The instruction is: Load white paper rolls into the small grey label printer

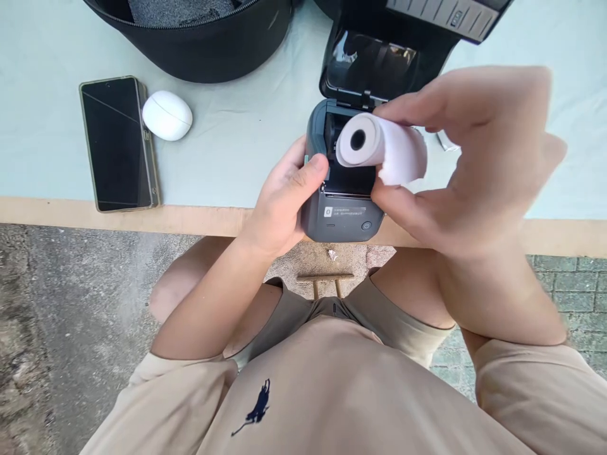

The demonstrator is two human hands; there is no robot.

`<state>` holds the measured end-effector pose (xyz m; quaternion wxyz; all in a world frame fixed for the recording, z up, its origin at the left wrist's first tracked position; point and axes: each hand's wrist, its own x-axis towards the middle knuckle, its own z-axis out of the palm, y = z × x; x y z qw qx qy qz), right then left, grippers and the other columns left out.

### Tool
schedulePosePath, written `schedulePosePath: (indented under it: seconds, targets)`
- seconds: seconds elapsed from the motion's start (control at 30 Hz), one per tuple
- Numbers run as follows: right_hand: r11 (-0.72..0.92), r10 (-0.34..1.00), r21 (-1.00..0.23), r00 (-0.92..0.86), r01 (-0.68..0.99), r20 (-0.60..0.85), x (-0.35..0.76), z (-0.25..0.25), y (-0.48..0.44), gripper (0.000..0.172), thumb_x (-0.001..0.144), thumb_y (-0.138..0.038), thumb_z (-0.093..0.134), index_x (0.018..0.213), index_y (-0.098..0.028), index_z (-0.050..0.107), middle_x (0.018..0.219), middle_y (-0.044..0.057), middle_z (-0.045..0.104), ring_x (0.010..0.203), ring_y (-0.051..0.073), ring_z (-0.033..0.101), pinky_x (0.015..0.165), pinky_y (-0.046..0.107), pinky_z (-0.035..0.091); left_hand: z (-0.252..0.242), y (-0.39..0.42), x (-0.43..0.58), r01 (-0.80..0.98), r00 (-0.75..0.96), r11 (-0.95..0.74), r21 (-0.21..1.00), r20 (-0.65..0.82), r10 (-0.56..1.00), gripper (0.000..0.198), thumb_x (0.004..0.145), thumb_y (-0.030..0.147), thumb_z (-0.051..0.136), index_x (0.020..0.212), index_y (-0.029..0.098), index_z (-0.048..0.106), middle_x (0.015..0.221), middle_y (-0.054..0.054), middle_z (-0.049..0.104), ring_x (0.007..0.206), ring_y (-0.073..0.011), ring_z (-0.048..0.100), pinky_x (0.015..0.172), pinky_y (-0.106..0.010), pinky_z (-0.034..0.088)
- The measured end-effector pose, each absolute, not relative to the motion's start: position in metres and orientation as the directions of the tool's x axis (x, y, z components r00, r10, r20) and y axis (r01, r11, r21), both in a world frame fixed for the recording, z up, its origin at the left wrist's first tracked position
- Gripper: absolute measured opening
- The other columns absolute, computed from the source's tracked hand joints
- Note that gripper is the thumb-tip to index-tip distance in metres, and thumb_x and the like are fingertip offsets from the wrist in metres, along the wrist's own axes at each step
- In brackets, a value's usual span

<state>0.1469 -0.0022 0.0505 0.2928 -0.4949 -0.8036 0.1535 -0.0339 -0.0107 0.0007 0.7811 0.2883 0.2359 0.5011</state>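
My left hand (289, 196) grips the left side of a small dark grey portable printer (344, 227), its thumb lying at the edge of the paper bay. The printer's clear-windowed lid (370, 66) stands swung back, away from me. Between the thumb and fingers of my right hand (474, 164) is a white paper roll (403, 148) with a dark core hole facing left. The roll is tilted over the bay's right part, its loose torn edge hanging toward me. Whether the roll touches the bay floor is hidden.
A phone (118, 145) lies on the table at left, with a white oval case (167, 115) against its right edge. A black zippered bag (199, 47) stands at the back. Behind the printer is a black object with a ridged grey panel (446, 19). The table's wooden edge (203, 218) runs close to me.
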Motion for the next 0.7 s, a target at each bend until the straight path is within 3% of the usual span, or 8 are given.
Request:
schedulePosePath:
  seconds: [0.13, 0.2, 0.37, 0.5, 0.7]
  targets:
    - [0.548, 0.8, -0.243, -0.416, 0.801, 0.433, 0.14, 0.053, -0.001, 0.029, 0.075, -0.021, 0.063, 0.102, -0.027, 0.053, 0.093, -0.003, 0.068, 0.089, 0.022, 0.068, 0.072, 0.037, 0.046, 0.002, -0.012, -0.035, -0.615, 0.38, 0.34, 0.711, -0.111, 0.918, 0.025, 0.093, 0.032, 0.055, 0.115, 0.023, 0.06, 0.109, -0.002, 0.068, 0.127, -0.0215, 0.058, 0.098, -0.031, 0.055]
    - [0.576, 0.768, -0.178, -0.454, 0.798, 0.452, 0.14, 0.048, 0.001, 0.022, 0.077, -0.018, 0.063, 0.097, -0.025, 0.054, 0.095, -0.004, 0.071, 0.092, 0.021, 0.07, 0.073, 0.036, 0.047, 0.003, -0.012, -0.034, -0.599, 0.376, 0.341, 0.725, -0.122, 0.919, 0.025, 0.093, 0.033, 0.054, 0.114, 0.023, 0.061, 0.109, -0.002, 0.068, 0.128, -0.0223, 0.058, 0.096, -0.031, 0.055]
    - [0.661, 0.711, -0.281, -0.462, 0.695, 0.53, 0.143, 0.042, 0.005, 0.004, 0.083, -0.019, 0.059, 0.085, -0.023, 0.06, 0.089, 0.0, 0.073, 0.094, 0.025, 0.069, 0.078, 0.043, 0.052, 0.006, -0.012, -0.034, -0.624, 0.379, 0.358, 0.694, -0.132, 0.916, 0.021, 0.093, 0.034, 0.054, 0.11, 0.023, 0.06, 0.112, -0.003, 0.069, 0.127, -0.023, 0.059, 0.095, -0.033, 0.057]
    - [0.728, 0.662, -0.336, -0.485, 0.598, 0.572, 0.142, 0.045, -0.001, 0.011, 0.079, -0.018, 0.064, 0.086, -0.024, 0.06, 0.086, 0.0, 0.072, 0.087, 0.023, 0.069, 0.076, 0.043, 0.054, 0.003, -0.011, -0.034, -0.648, 0.352, 0.346, 0.678, -0.136, 0.926, 0.02, 0.093, 0.036, 0.054, 0.107, 0.023, 0.058, 0.11, -0.003, 0.068, 0.126, -0.0226, 0.059, 0.096, -0.035, 0.057]
    - [0.792, 0.606, -0.359, -0.566, 0.493, 0.559, 0.14, 0.04, -0.005, 0.008, 0.084, -0.034, 0.064, 0.088, -0.028, 0.061, 0.094, -0.004, 0.072, 0.101, 0.021, 0.068, 0.085, 0.041, 0.056, 0.002, -0.013, -0.034, -0.601, 0.303, 0.315, 0.735, -0.156, 0.94, 0.032, 0.081, 0.028, 0.069, 0.11, 0.026, 0.056, 0.104, -0.002, 0.069, 0.114, -0.0257, 0.066, 0.08, -0.032, 0.06]
